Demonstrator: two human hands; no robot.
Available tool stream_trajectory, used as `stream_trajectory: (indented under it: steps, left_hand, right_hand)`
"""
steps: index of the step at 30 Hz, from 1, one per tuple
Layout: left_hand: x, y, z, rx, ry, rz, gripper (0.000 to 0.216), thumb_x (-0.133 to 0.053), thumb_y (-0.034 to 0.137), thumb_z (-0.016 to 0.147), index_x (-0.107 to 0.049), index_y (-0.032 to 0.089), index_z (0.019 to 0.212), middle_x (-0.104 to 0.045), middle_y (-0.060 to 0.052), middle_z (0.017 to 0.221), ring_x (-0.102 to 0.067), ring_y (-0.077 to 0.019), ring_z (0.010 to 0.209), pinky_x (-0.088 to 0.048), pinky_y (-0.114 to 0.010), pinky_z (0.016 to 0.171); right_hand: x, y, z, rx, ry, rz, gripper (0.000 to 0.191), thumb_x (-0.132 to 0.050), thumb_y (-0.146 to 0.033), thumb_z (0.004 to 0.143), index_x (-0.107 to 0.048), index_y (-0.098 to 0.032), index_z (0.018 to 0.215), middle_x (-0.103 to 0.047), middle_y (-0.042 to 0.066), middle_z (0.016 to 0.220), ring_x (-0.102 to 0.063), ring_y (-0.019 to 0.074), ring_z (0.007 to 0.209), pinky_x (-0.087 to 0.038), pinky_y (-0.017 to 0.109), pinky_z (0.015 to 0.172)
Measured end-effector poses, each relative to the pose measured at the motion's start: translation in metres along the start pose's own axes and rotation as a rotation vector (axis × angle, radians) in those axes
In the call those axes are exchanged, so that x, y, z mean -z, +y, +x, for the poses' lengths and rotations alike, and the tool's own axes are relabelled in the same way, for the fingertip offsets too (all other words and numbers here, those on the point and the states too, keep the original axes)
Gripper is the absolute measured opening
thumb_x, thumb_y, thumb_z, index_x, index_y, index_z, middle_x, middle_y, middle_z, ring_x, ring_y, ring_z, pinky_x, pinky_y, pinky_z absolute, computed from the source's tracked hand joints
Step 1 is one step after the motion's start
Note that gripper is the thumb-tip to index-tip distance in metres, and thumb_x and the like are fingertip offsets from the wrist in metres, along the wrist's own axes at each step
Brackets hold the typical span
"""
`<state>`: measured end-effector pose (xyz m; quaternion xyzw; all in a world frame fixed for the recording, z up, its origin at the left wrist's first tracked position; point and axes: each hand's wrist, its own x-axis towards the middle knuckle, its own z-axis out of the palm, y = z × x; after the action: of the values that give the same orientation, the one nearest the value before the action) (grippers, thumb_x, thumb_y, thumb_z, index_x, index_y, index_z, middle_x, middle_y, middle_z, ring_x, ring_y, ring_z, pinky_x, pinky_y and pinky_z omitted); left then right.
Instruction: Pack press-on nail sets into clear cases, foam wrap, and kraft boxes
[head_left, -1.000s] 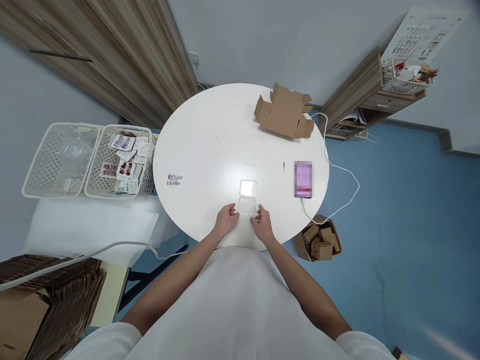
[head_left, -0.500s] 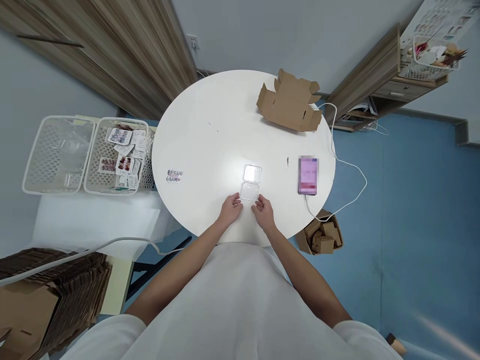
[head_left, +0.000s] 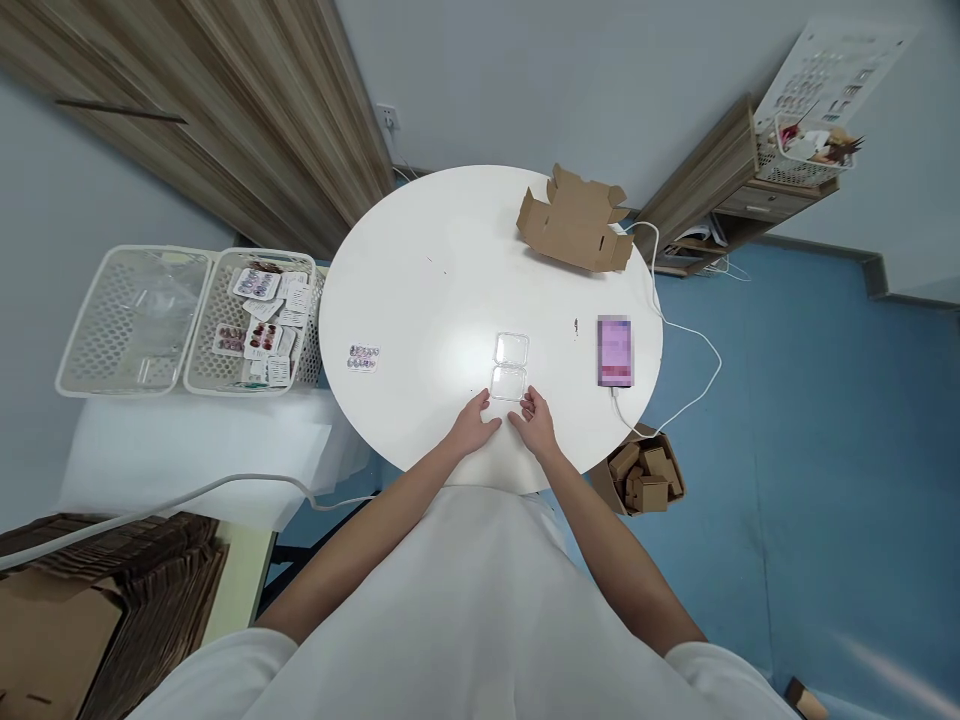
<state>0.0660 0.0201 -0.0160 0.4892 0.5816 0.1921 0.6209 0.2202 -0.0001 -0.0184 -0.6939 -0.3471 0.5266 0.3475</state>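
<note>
A small clear plastic clamshell case point(head_left: 510, 366) lies open and flat on the round white table point(head_left: 450, 260), its lid half pointing away from me. My left hand point(head_left: 474, 428) touches the near left corner of the case with curled fingers. My right hand point(head_left: 535, 421) touches the near right corner in the same way. A small card of press-on nails point(head_left: 363, 357) lies on the table's left side, well clear of both hands.
An unfolded brown cardboard box point(head_left: 574, 225) sits at the table's far side. A phone point(head_left: 614, 351) on a white cable lies to the right. Two white mesh baskets point(head_left: 195, 318) stand at left, one holding nail cards. A box of small cartons point(head_left: 643, 472) sits on the blue floor.
Both hands have stayed at the near edge of the clear case. The case now lies flatter with less glare on its lid. The view shifted slightly as my head moved.
</note>
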Motion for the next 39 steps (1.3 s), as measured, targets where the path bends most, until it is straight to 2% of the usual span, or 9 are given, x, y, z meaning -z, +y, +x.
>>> stream_trajectory:
  steps: [7,13,17,21,26,30,32,36,39]
  left_hand:
    - [0.015,-0.014,-0.014,-0.040,-0.112,0.022,0.076,-0.058,0.031,0.073,-0.018,0.021,0.136,-0.022,-0.011,0.143,-0.026,-0.0239,0.129,-0.026,-0.038,0.103]
    - [0.024,-0.025,-0.020,-0.073,-0.123,0.055,0.072,-0.060,0.033,0.072,-0.025,0.022,0.133,-0.027,-0.011,0.141,-0.028,-0.0240,0.128,-0.027,-0.038,0.102]
    - [0.031,-0.031,-0.031,-0.041,-0.034,0.051,0.057,-0.059,0.030,0.072,-0.039,0.020,0.125,-0.039,-0.012,0.134,-0.039,-0.0236,0.122,-0.033,-0.037,0.098]
    - [0.040,-0.035,-0.049,0.028,0.097,0.006,0.044,-0.058,0.027,0.072,-0.049,0.018,0.114,-0.048,-0.012,0.126,-0.049,-0.0228,0.112,-0.041,-0.035,0.090]
    - [0.057,-0.040,-0.072,0.090,0.292,-0.019,0.035,-0.060,0.026,0.070,-0.055,0.019,0.104,-0.056,-0.010,0.114,-0.052,-0.0216,0.106,-0.043,-0.035,0.086]
    - [0.083,-0.042,-0.082,0.123,0.428,-0.010,0.035,-0.058,0.027,0.072,-0.054,0.018,0.106,-0.056,-0.011,0.112,-0.051,-0.0220,0.106,-0.043,-0.036,0.086]
    - [0.102,-0.042,-0.081,0.123,0.484,-0.019,0.036,-0.057,0.028,0.073,-0.054,0.019,0.107,-0.055,-0.011,0.114,-0.050,-0.0220,0.106,-0.043,-0.035,0.085]
    - [0.146,-0.039,-0.065,0.116,0.593,-0.035,0.039,-0.056,0.027,0.073,-0.051,0.018,0.111,-0.053,-0.012,0.116,-0.050,-0.0213,0.106,-0.043,-0.035,0.086]
    - [0.176,-0.039,-0.049,0.106,0.610,-0.062,0.045,-0.057,0.026,0.073,-0.047,0.018,0.115,-0.049,-0.012,0.120,-0.047,-0.0217,0.110,-0.042,-0.035,0.088]
  right_hand:
    - [-0.011,0.003,-0.018,0.038,0.017,0.033,0.085,-0.063,-0.029,0.063,-0.018,-0.026,0.135,-0.023,0.006,0.141,-0.030,0.0211,0.127,-0.025,0.038,0.105]
    - [-0.026,0.013,-0.058,0.004,0.079,0.088,0.080,-0.060,-0.028,0.065,-0.020,-0.025,0.134,-0.019,0.006,0.144,-0.020,0.0198,0.132,-0.023,0.038,0.106]
    - [-0.029,0.021,-0.074,-0.031,0.100,0.079,0.067,-0.057,-0.027,0.067,-0.031,-0.025,0.128,-0.029,0.007,0.139,-0.029,0.0206,0.128,-0.029,0.040,0.103]
    - [-0.030,0.020,-0.074,-0.031,0.033,0.050,0.055,-0.055,-0.028,0.068,-0.039,-0.023,0.121,-0.039,0.009,0.132,-0.040,0.0208,0.121,-0.034,0.040,0.100]
    - [-0.035,0.011,-0.068,-0.040,-0.069,0.059,0.046,-0.055,-0.028,0.069,-0.046,-0.022,0.113,-0.051,0.009,0.120,-0.052,0.0193,0.107,-0.040,0.039,0.094]
    - [-0.045,0.000,-0.063,-0.072,-0.252,0.052,0.035,-0.055,-0.030,0.070,-0.053,-0.021,0.104,-0.061,0.007,0.104,-0.059,0.0181,0.094,-0.043,0.038,0.090]
    - [-0.056,-0.009,-0.056,-0.072,-0.293,0.020,0.032,-0.056,-0.030,0.069,-0.056,-0.021,0.100,-0.062,0.006,0.102,-0.059,0.0182,0.093,-0.044,0.038,0.088]
    - [-0.090,-0.034,-0.035,-0.086,-0.346,-0.028,0.034,-0.059,-0.030,0.068,-0.057,-0.022,0.100,-0.062,0.005,0.103,-0.059,0.0185,0.093,-0.043,0.039,0.088]
    - [-0.124,-0.053,-0.019,-0.152,-0.432,-0.003,0.036,-0.058,-0.033,0.070,-0.056,-0.022,0.105,-0.064,0.005,0.098,-0.063,0.0178,0.083,-0.043,0.040,0.088]
